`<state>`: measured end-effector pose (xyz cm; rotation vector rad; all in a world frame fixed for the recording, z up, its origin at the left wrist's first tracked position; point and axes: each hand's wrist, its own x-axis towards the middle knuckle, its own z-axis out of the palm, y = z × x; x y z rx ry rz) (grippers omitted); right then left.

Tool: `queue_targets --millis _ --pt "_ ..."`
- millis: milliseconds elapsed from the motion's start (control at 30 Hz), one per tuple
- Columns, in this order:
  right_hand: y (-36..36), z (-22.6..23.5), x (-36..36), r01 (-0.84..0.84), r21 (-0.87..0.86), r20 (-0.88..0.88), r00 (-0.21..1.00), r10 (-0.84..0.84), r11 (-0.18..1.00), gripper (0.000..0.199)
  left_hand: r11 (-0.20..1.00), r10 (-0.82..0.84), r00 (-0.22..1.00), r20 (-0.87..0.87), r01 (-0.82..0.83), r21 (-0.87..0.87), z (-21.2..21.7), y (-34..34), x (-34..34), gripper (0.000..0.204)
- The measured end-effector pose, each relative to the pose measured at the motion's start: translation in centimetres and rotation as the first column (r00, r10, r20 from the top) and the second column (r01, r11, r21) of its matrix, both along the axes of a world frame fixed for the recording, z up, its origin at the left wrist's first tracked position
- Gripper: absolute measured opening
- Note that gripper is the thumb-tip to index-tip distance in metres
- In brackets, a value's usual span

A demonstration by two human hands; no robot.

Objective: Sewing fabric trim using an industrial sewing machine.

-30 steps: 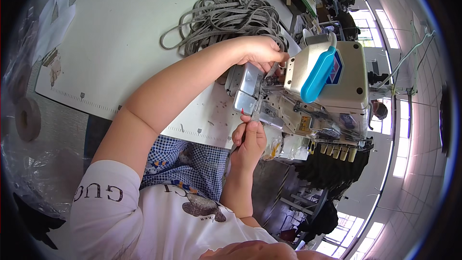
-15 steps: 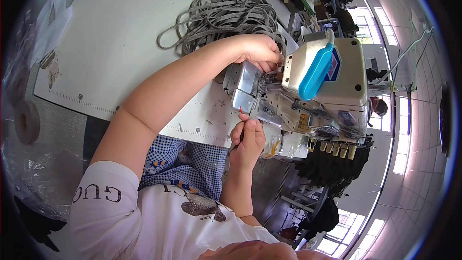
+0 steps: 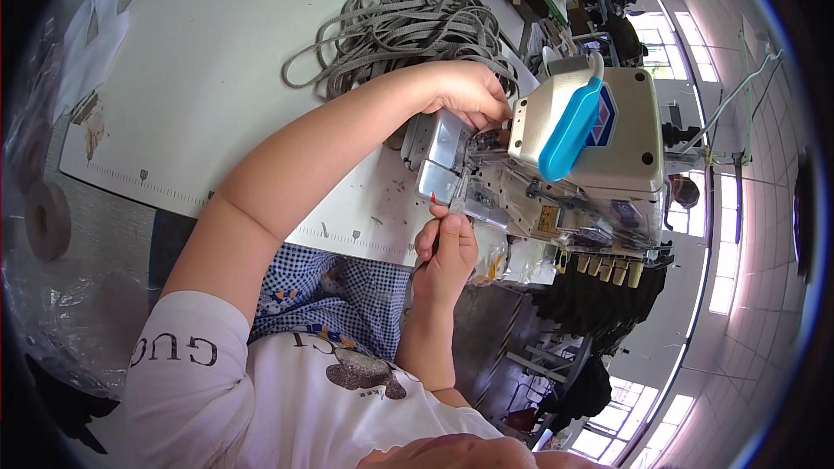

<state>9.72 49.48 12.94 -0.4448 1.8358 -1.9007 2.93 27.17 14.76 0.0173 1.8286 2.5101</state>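
My right hand [image 3: 449, 247] is closed on a narrow grey strap [image 3: 460, 198] just in front of the sewing machine [image 3: 591, 126]. The strap runs from my fingers toward the machine's stitching area. A small red tip [image 3: 433, 197] sticks up beside my fingers, and something dark shows in my palm; I cannot make out what it is. On the far side of the metal plate [image 3: 439, 182], my left hand [image 3: 473, 95] is bent with its fingers curled together against the machine head. What those fingers hold, if anything, is hidden.
A tangled heap of grey strap [image 3: 408, 30] lies on the white table [image 3: 217, 61] beyond my left forearm. The machine carries a blue lever [image 3: 570, 130]. White cloth [image 3: 91, 48] and a roll of tape [image 3: 47, 220] sit at the left. Dark cloth [image 3: 599, 304] hangs beyond the machine.
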Motion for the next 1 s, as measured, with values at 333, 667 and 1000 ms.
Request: queue_targets --millis 333,667,1000 --pt "0.0 -0.3 0.0 -0.006 -0.019 -0.009 1.000 0.006 1.000 0.024 0.999 -0.013 1.000 -0.002 0.013 0.044 -0.3 -0.1 -0.3 0.033" --pt "0.1 -0.2 -0.1 -0.024 -0.028 0.001 1.000 0.024 0.999 0.026 0.999 -0.038 0.999 -0.004 0.038 -0.001 0.1 -0.5 0.1 0.050" --pt "0.0 -0.3 -0.1 -0.017 -0.035 -0.007 1.000 0.017 0.999 0.025 0.997 -0.065 0.996 -0.055 0.062 -0.054 -0.7 -0.7 -0.3 0.056"
